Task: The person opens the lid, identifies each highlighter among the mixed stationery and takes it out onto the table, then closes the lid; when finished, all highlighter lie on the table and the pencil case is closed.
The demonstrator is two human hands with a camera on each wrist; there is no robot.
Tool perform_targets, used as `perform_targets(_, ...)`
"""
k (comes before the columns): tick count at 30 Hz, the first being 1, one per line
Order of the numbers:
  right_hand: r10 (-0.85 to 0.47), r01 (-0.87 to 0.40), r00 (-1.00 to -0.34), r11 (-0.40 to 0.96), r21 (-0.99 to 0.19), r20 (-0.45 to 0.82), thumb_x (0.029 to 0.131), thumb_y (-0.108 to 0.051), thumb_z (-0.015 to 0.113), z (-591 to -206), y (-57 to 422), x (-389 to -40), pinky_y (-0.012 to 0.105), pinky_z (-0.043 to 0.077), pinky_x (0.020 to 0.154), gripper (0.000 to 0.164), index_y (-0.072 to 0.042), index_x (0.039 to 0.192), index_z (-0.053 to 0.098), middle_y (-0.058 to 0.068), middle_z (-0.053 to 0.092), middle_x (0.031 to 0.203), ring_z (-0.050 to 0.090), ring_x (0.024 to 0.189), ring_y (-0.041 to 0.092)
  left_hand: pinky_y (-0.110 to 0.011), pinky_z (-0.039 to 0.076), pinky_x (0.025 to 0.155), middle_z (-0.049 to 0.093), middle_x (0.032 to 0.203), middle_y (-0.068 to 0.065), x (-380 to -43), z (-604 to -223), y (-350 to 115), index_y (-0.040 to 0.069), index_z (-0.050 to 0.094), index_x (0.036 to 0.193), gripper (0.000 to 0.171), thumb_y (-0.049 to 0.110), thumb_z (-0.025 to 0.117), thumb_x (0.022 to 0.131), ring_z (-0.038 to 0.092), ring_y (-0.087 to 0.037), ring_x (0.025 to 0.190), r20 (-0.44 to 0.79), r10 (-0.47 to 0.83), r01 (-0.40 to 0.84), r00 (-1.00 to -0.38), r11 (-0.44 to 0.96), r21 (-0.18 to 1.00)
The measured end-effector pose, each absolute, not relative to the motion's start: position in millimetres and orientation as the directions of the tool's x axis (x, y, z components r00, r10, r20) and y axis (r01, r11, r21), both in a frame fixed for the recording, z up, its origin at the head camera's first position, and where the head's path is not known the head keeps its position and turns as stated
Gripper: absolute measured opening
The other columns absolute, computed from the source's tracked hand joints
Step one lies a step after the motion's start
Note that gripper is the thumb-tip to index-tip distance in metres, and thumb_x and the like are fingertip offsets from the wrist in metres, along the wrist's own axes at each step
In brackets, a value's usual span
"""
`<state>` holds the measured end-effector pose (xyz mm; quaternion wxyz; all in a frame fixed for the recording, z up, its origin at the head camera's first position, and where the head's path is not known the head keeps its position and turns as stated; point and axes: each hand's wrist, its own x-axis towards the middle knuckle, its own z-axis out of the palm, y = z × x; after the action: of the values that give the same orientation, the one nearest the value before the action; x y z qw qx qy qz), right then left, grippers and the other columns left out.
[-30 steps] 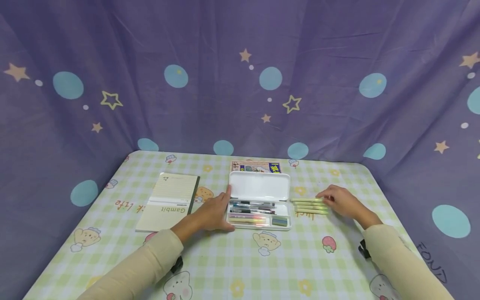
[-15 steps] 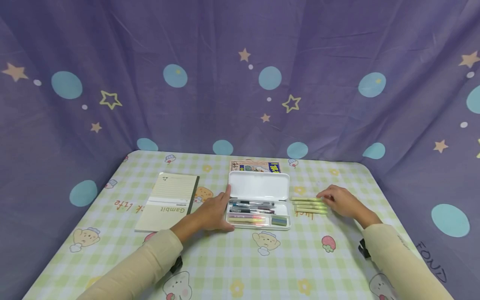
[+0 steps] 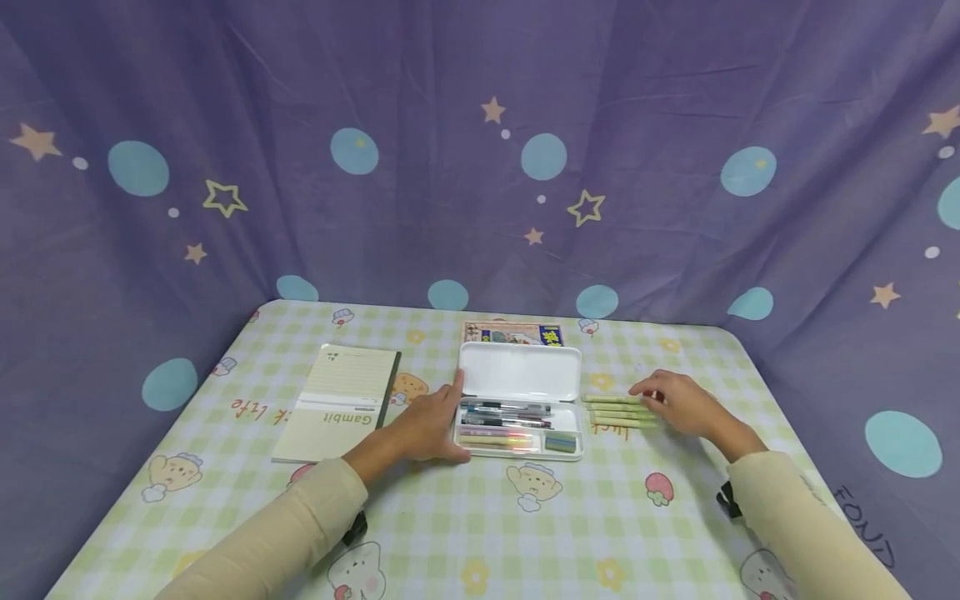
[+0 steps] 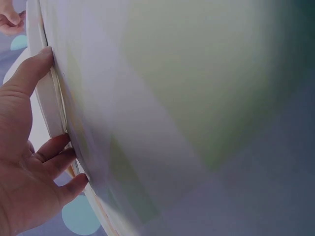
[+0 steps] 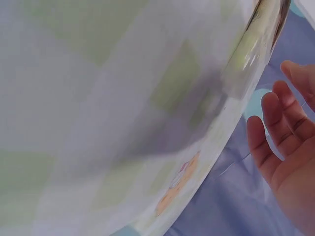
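A white pencil case (image 3: 519, 372) lies with its lid raised, facing me. In its tray are several clear-barrelled pens (image 3: 506, 422), pastel-coloured sticks (image 3: 487, 440) and a blue-green block (image 3: 559, 442). My left hand (image 3: 429, 423) rests against the case's left end, thumb at the near corner and fingers towards the hinge; the left wrist view shows this hand (image 4: 37, 142) with fingers spread along the edge. Right of the case, several pale green pens (image 3: 617, 412) lie side by side. Over their right ends is my right hand (image 3: 681, 403); in the right wrist view its fingers (image 5: 271, 113) are loosely bent and apart from the pens.
A cream notebook marked Gambit (image 3: 337, 404) lies to the left. Behind the lid, a printed booklet (image 3: 517, 332) is partly hidden. The checked tablecloth (image 3: 555, 550) covers the table, and a purple curtain (image 3: 420, 233) hangs behind it.
My right hand's fingertips have shifted slightly left over the pens. The left hand, the case and the pens stay where they were.
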<state>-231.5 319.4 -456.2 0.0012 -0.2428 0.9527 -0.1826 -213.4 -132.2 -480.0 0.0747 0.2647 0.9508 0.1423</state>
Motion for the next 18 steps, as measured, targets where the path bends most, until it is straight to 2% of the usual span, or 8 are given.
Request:
perform_targets(5, -0.490, -0.487, -0.868, 0.801, -0.348, 0.085, 0.097, -0.010, 0.066, -452, 307, -228, 0.031, 0.051, 0.070, 0.020, -0.013, 0.114, 0.077, -0.005, 0.068, 0.094, 0.060, 0.081, 0.007, -0.048, 0.050, 0.104, 0.052, 0.145, -0.022, -214, -480, -131, -0.001, -0.001, 0.163, 0.143, 0.062, 0.087, 0.068, 0.063, -0.037, 0.117, -0.075, 0.520, 0.474, -0.851, 0.821, 0.318)
perform_targets(10, -0.528, -0.526, -0.844, 0.778, -0.343, 0.095, 0.098, -0.009, 0.066, -452, 293, -225, 0.038, 0.055, 0.079, 0.020, -0.014, 0.113, 0.077, -0.001, 0.072, 0.099, 0.063, 0.085, 0.009, -0.048, 0.048, 0.107, 0.051, 0.148, -0.022, -213, -479, -131, 0.000, -0.001, 0.163, 0.143, 0.062, 0.087, 0.069, 0.062, -0.037, 0.120, -0.082, 0.518, 0.471, -0.851, 0.823, 0.317)
perform_targets(18, -0.569, -0.567, -0.815, 0.745, -0.352, 0.109, 0.098, -0.010, 0.066, -453, 271, -224, 0.029, 0.051, 0.073, 0.020, -0.014, 0.114, 0.078, -0.002, 0.073, 0.099, 0.059, 0.082, 0.002, -0.048, 0.048, 0.108, 0.050, 0.149, -0.022, -211, -476, -131, 0.001, -0.001, 0.163, 0.142, 0.060, 0.088, 0.068, 0.062, -0.037, 0.121, -0.087, 0.514, 0.462, -0.853, 0.823, 0.330)
